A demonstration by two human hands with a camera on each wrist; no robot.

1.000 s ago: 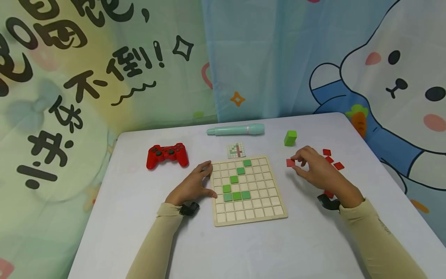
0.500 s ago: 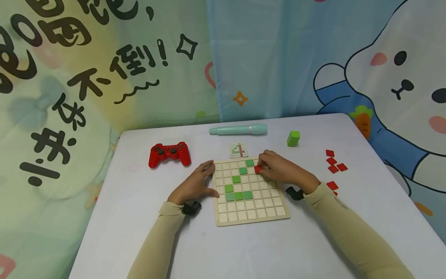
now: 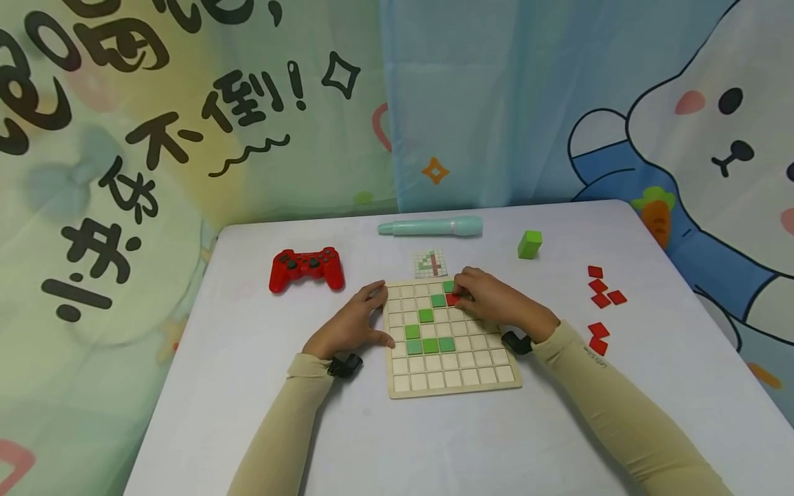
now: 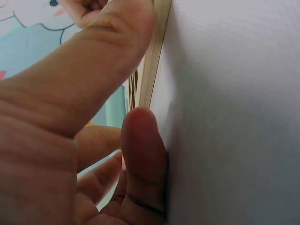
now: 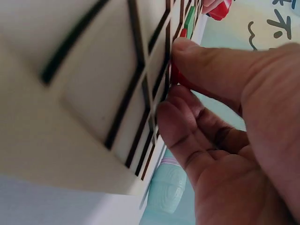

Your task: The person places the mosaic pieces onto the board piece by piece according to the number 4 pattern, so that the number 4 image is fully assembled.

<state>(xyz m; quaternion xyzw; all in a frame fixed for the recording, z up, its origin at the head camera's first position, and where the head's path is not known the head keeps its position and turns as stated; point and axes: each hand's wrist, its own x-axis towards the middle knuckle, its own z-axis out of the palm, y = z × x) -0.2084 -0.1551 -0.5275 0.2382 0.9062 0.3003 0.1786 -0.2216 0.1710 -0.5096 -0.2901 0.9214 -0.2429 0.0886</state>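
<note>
The right hand (image 3: 490,303) pinches a red tile (image 3: 453,300) over the wooden board (image 3: 453,375), beside a green tile (image 3: 438,300). The left hand (image 3: 353,324) presses with relaxed fingers on the board's left edge. The tile looks thin, light and stiff, so I think it is best held by its edges.

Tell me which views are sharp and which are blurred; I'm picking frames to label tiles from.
Head view: evenly lit, sharp, soft shadows; grid board and red tile under the right hand read clearly. Left wrist view: left hand fills the frame, soft focus, only the board's edge shows. Right wrist view: board close, tilted, grid lines blurred.
</note>
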